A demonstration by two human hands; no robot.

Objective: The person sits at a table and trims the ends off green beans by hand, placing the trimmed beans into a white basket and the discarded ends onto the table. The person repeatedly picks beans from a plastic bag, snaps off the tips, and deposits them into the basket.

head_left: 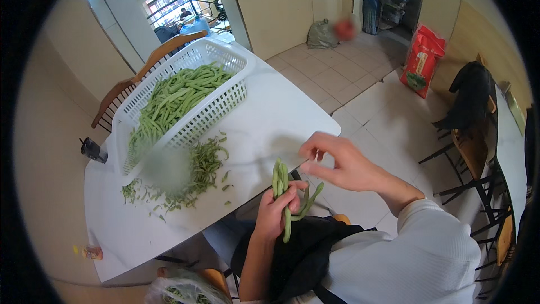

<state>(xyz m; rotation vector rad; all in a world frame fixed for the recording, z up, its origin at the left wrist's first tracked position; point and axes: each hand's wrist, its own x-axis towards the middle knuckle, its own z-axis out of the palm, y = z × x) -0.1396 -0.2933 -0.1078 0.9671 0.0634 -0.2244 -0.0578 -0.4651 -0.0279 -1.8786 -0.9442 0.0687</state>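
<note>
Several green beans (280,177) stick up out of my left hand (276,209), whose fingers close around them over my lap. One bean hangs below the fist, and a bent one curves out on the right. My right hand (341,160) hovers above and right of the left one, beside the table's edge. Its thumb and fingers are apart, and nothing shows between them. A white slotted plastic basket (225,99) full of green beans (181,97) rests on the white table (274,105). Against its near side lies a pile of bean tips and trimmings (204,169).
A dark tumbler (93,150) and a small bottle (93,253) stand along the table's left side. Behind the basket is a wooden chair (158,57). A clear plastic bag with greens (185,291) sits low at front. A red sack (423,61) leans by the wall.
</note>
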